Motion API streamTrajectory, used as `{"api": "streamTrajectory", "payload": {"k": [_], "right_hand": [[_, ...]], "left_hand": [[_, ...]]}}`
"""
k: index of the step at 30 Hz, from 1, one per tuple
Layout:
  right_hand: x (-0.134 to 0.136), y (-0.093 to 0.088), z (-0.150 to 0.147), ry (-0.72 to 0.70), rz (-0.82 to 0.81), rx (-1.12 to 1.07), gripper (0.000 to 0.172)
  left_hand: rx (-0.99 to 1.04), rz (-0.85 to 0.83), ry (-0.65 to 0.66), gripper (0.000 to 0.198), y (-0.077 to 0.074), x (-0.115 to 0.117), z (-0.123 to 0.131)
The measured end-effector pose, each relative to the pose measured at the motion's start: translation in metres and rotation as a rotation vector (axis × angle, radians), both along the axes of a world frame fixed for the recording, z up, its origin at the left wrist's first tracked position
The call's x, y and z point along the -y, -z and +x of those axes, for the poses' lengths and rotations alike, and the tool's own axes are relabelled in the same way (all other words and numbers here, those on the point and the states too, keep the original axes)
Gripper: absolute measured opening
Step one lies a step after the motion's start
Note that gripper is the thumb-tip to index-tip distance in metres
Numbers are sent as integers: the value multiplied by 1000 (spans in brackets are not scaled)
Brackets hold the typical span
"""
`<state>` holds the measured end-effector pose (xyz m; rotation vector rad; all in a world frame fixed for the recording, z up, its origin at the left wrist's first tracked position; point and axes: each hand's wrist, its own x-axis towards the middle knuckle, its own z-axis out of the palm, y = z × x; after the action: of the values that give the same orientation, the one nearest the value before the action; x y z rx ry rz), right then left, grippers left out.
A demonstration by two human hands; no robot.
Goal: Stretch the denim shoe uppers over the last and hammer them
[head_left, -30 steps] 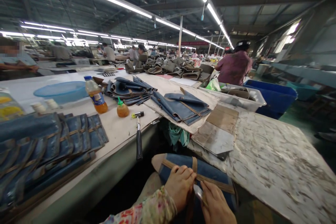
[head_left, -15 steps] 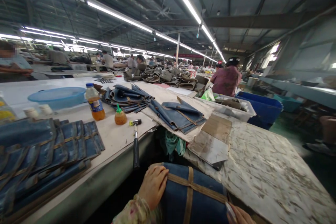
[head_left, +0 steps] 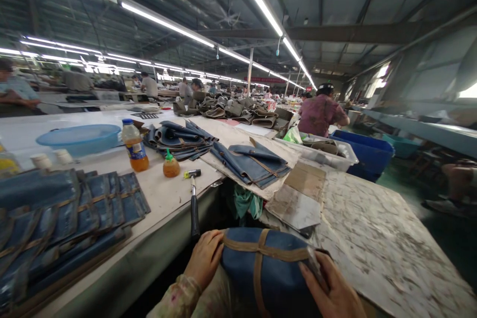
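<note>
A blue leather-like bag piece (head_left: 279,278) with crossed brown strips lies bowed across my lap at the bottom. My left hand (head_left: 205,257) grips its left edge, with the fingers curled over the side. At the right end, my right hand (head_left: 331,285) is closed around a thin, pale flat tool (head_left: 316,267), whose exact kind I cannot make out. Its fingers also touch the bag piece. A hammer (head_left: 194,203) with a black handle rests at the table edge, just beyond my left hand.
Stacked blue pieces (head_left: 74,208) cover the left table. A drink bottle (head_left: 134,146), a small glue bottle (head_left: 171,165) and a blue basin (head_left: 78,136) stand behind. More blue pieces (head_left: 257,161) lie ahead. To the right are a stained tabletop (head_left: 376,228), bins (head_left: 361,151) and a seated person (head_left: 322,109).
My right hand has come further into view and moved left and up with the pale tool. The bag piece has shifted left and bows more, and my left hand has moved slightly left.
</note>
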<state>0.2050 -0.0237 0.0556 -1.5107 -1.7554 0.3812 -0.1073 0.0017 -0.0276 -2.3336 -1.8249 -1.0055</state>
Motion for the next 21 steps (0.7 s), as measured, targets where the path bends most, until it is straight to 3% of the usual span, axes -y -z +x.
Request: {"api": "streamTrajectory", "payload": {"k": [5,9,11,14,18,21], "right_hand": [[-8,-27,-34,-94,37,-34,34],[-9,-65,-65,-190,123,-92,23],[-10,-87,-83,-243,185,-154,19],[-18,-110,-108,-324,257,-287,16],[-48,-115,-134,-325,195,-559,21],[-76,-113,-148,-280,81,-849,29]], "left_hand": [[-111,59,-31,28,-14,6,-22],[-186,166,-49,29,-28,13,-54],[-232,193,-123,29,-27,13,-71],[-289,179,-247,31,-15,12,-93],[-302,90,-307,41,-2,7,-102],[-312,-7,-365,49,-14,-3,-98]]}}
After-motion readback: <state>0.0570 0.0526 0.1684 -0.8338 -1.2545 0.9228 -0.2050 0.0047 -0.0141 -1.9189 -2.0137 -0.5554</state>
